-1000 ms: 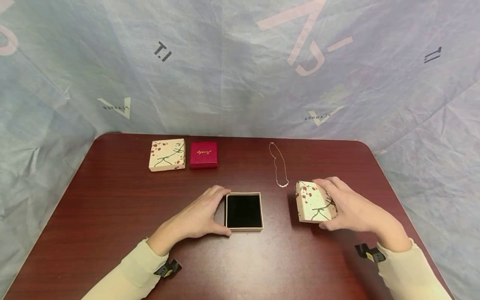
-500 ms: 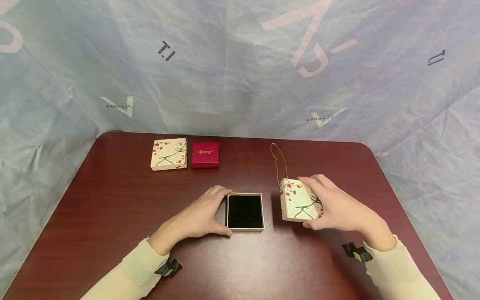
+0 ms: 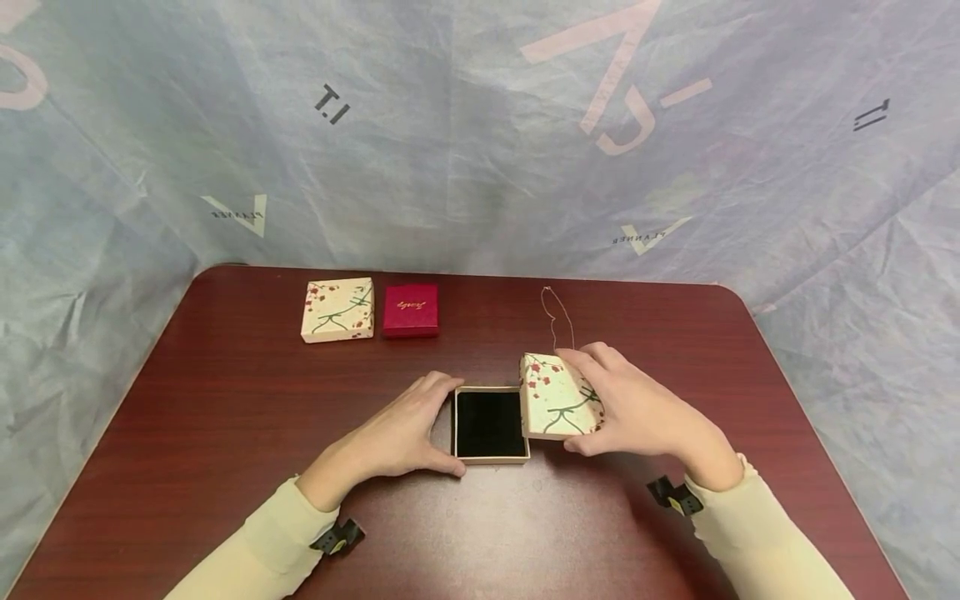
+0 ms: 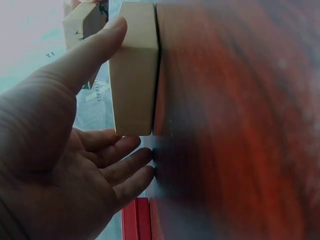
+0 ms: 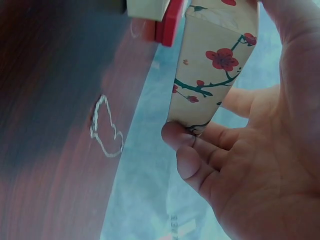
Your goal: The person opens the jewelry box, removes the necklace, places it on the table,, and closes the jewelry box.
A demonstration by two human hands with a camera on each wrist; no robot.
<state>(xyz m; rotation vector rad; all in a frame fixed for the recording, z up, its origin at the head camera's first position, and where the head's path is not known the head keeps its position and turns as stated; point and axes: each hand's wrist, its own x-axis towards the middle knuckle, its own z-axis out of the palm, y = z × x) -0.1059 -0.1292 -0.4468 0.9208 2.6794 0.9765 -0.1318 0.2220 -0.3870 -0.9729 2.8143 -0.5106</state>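
Observation:
My left hand (image 3: pixel 405 429) holds the open jewelry box base (image 3: pixel 491 459) on the table, thumb at its near left corner and fingertips at the far left one. A black pad lines the base. In the left wrist view, the thumb rests along the plain base (image 4: pixel 134 90). My right hand (image 3: pixel 641 408) grips the floral box lid (image 3: pixel 561 396) by its right part, raised slightly and overlapping the base's right edge in the head view. The right wrist view shows fingers under the red-blossom lid (image 5: pixel 207 70). Behind the lid lies a thin necklace (image 5: pixel 94 117), its lower part hidden in the head view.
At the back left stand a second floral box (image 3: pixel 337 310) and a small red box (image 3: pixel 410 311), side by side. A grey-blue cloth backdrop (image 3: pixel 450 167) rises behind the dark red table (image 3: pixel 225 400).
My right hand has carried the lid leftward, from right of the necklace to the base's right edge, covering part of the necklace from view. The left hand and base have stayed in place.

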